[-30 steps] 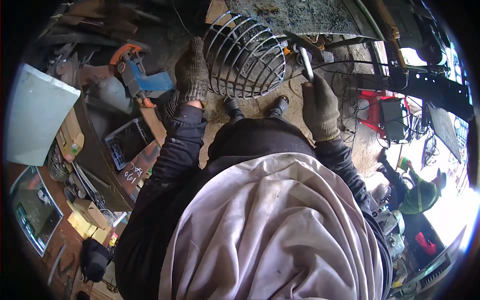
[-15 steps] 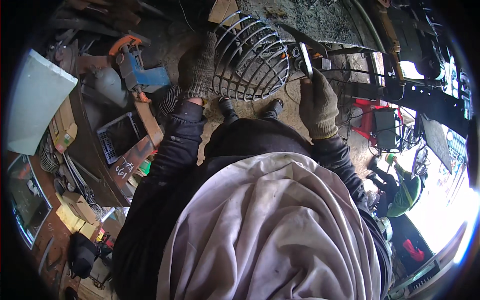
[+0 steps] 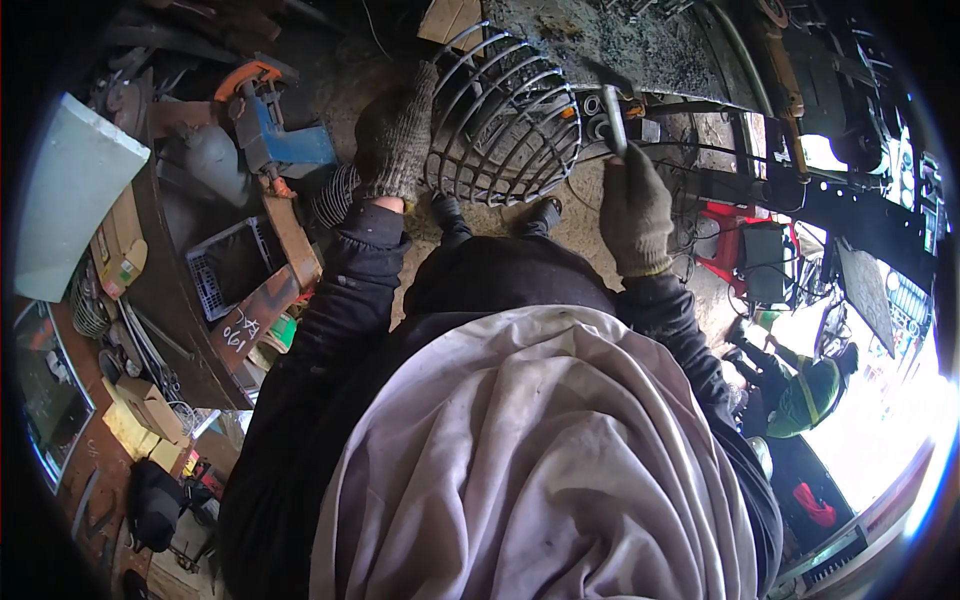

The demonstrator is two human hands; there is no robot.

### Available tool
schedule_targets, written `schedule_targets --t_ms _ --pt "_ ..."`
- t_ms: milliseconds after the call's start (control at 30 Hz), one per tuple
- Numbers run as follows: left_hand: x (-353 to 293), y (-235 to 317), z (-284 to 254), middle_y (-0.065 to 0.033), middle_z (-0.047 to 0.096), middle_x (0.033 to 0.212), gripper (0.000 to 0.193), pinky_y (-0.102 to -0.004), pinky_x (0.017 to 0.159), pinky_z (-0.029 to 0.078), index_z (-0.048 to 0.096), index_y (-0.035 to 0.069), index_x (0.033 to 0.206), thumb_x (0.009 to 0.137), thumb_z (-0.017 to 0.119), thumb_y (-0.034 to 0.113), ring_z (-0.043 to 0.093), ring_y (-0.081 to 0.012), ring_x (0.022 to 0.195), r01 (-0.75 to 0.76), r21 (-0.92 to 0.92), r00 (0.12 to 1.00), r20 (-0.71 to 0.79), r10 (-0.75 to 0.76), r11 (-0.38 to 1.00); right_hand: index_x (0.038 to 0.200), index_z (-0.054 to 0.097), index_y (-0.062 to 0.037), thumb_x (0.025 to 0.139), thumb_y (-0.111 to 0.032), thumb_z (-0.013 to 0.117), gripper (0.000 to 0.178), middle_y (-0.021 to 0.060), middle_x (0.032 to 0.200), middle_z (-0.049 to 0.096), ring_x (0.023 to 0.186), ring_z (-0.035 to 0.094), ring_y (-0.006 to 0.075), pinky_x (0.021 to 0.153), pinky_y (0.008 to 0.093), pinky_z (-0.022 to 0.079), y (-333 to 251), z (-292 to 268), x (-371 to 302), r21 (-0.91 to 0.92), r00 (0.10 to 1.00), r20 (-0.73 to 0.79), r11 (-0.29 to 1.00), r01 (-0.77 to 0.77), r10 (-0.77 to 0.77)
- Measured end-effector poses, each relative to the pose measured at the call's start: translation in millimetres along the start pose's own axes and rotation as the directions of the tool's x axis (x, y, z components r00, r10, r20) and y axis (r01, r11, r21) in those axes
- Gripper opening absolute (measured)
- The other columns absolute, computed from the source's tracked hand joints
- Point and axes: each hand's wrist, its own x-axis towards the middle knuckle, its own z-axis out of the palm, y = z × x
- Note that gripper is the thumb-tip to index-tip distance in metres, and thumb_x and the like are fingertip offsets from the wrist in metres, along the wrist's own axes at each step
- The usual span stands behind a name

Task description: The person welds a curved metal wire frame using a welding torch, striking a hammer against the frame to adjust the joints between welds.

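A round cage of welded metal bars (image 3: 505, 125), like an open basket, hangs in front of me above my feet. At its left rim my left hand (image 3: 395, 145), in a dirty knitted glove, is closed on the bars; the fingertips are hidden. My right hand (image 3: 637, 210), gloved too, is wrapped round the pale metal handle of a hammer (image 3: 614, 120) just right of the cage. The hammer's dark head is blurred against the bench behind it and stands apart from the bars.
A grimy metal workbench (image 3: 640, 45) runs along the far side. To the left stand a blue and orange clamp-like tool (image 3: 285, 140), a grey plastic crate (image 3: 205, 280) and a coiled spring (image 3: 335, 195). A red stool (image 3: 725, 240) and a crouching person in green (image 3: 810, 395) are on the right.
The hammer has swung in my right hand, its head turning and lifting slightly. My left hand keeps hold of the cage, which has barely shifted. The person at right has leaned a little.
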Motion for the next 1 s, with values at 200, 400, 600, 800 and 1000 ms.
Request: schedule_targets --t_ms 200,400,600,800,1000 --pt "0 -4 -6 -0.018 0.071 0.11 0.053 -0.0367 0.088 0.048 0.071 0.005 0.116 0.097 0.054 0.052 0.068 -0.0301 0.101 0.01 0.008 0.999 0.031 -0.01 1.0 0.122 0.062 0.0026 0.098 -0.022 0.059 0.034 0.0129 0.1 0.069 0.082 0.068 0.0216 0.073 0.0346 0.053 -12 -14 7 0.198 0.988 -0.154 0.98 0.014 0.017" --pt "3 0 -4 -0.0188 0.072 0.102 0.056 -0.0397 0.086 0.047 0.071 0.002 0.109 0.098 0.052 0.054 0.067 -0.0342 0.097 -0.056 -0.036 0.998 0.036 0.058 0.998 0.128 0.058 0.0002 0.1 -0.021 0.056 0.035 0.0195 0.101 0.069 0.086 0.07 0.0306 0.076 0.039 0.054 3 -20 4 0.008 0.998 0.042 0.999 0.046 -0.046" --pt "7 -18 -1 -0.0195 0.071 0.1 0.053 -0.0395 0.084 0.047 0.071 0.003 0.107 0.099 0.051 0.052 0.066 -0.0359 0.095 -0.058 0.07 0.998 0.01 0.058 0.996 0.129 0.057 -0.0006 0.099 -0.022 0.056 0.036 0.0238 0.097 0.068 0.09 0.069 0.0386 0.075 0.0412 0.054 -35 -22 -7 0.035 0.999 -0.008 0.998 0.051 -0.051" --pt "7 -21 4 -0.0168 0.072 0.094 0.054 -0.0379 0.083 0.048 0.072 0.002 0.103 0.099 0.052 0.052 0.066 -0.0288 0.089 -0.237 0.086 0.969 -0.05 0.241 0.968 0.129 0.058 -0.0018 0.099 -0.02 0.056 0.035 0.0211 0.092 0.068 0.083 0.07 0.0369 0.071 0.0405 0.055 -27 -9 -1 -0.182 0.977 -0.014 0.961 0.206 -0.212" --pt "-3 3 -8 -0.0182 0.071 0.097 0.054 -0.0402 0.085 0.047 0.071 0.001 0.104 0.099 0.052 0.051 0.067 -0.0314 0.091 0.028 0.011 0.998 0.056 -0.028 1.0 0.132 0.056 0.0018 0.101 -0.019 0.053 0.037 0.0105 0.08 0.062 0.071 0.058 0.01 0.065 0.0274 0.048 -13 -8 -5 0.099 0.958 -0.099 0.955 0.28 -0.271"
